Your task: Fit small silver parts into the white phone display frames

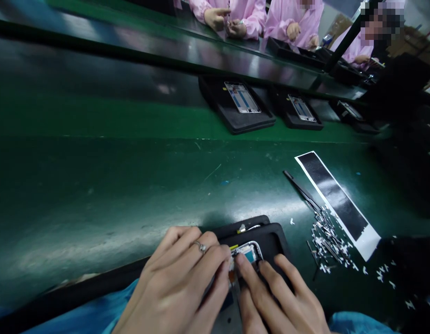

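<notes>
A phone frame lies in a black tray at the near edge of the green bench. My left hand, with a ring on one finger, rests over the frame's left part, fingers pressed together and bent down onto it. Beside it my right hand has its fingertips on the frame's lower end, index finger touching next to a small orange part. Both hands hide most of the frame. I cannot make out anything pinched between the fingers.
Black tweezers and a black strip on white backing lie to the right, beside a heap of small white scraps. Three black trays with phone frames sit on the conveyor. People in pink coats work across it.
</notes>
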### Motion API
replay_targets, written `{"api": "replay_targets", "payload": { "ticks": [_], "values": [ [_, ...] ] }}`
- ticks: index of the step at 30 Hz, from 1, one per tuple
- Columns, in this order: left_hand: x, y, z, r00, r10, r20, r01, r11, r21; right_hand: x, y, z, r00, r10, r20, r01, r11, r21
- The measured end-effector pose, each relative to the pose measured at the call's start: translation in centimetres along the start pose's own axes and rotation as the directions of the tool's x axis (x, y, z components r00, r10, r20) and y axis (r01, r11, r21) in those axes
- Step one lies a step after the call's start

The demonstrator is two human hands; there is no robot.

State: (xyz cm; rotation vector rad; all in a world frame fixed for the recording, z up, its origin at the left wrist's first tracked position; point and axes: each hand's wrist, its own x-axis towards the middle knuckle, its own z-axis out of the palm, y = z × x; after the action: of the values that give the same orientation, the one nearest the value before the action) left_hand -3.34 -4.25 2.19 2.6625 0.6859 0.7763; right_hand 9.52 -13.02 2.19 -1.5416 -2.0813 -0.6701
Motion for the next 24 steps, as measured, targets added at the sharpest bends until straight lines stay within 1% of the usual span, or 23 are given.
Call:
{"api": "replay_targets", "payload": {
  "ticks": [5, 9, 13, 17, 20, 23, 24],
  "values": [
    [-0.07, -0.05, 0.05, 1.0, -0.002, -0.017, 0.002, 1.0, -0.011, -0.16, 0.06, 0.14, 1.0, -0.005, 0.0, 0.005, 1.0, 0.002],
    [-0.05, -0.04, -0.03, 1.0, 0.005, 0.003, -0.005, 1.0, 0.003, -0.07, -0.01, 0.25, 1.0, 0.015, -0.014, -0.015, 1.0, 0.008],
    [0.06, 0.02, -0.04, 0.999, 0.021, 0.026, -0.021, 1.0, 0.005, -0.12, 0.05, 0.18, 1.0, 0.009, 0.01, -0.009, 1.0, 0.002],
    [0.18, -0.08, -0.14, 0.999, 0.025, 0.033, -0.026, 0.999, 0.025, -0.07, 0.42, -0.16, 0.996, -0.049, 0.074, 0.047, 0.998, 0.031],
    [0.32, -0.26, -0.32, 0.998, 0.037, 0.042, -0.038, 0.998, 0.039, 0.29, 0.64, -0.35, 0.994, -0.047, 0.103, 0.042, 0.998, 0.055],
    [0.46, -0.24, -0.25, 0.998, 0.044, 0.039, -0.045, 0.999, 0.026, 0.6, 0.7, -0.39, 0.996, -0.033, 0.083, 0.03, 0.999, 0.031],
    [0.49, -0.17, -0.13, 0.999, 0.031, 0.012, -0.031, 0.999, 0.017, 0.64, 0.7, -0.39, 0.996, -0.035, 0.079, 0.033, 0.999, 0.023]
  ]
}}
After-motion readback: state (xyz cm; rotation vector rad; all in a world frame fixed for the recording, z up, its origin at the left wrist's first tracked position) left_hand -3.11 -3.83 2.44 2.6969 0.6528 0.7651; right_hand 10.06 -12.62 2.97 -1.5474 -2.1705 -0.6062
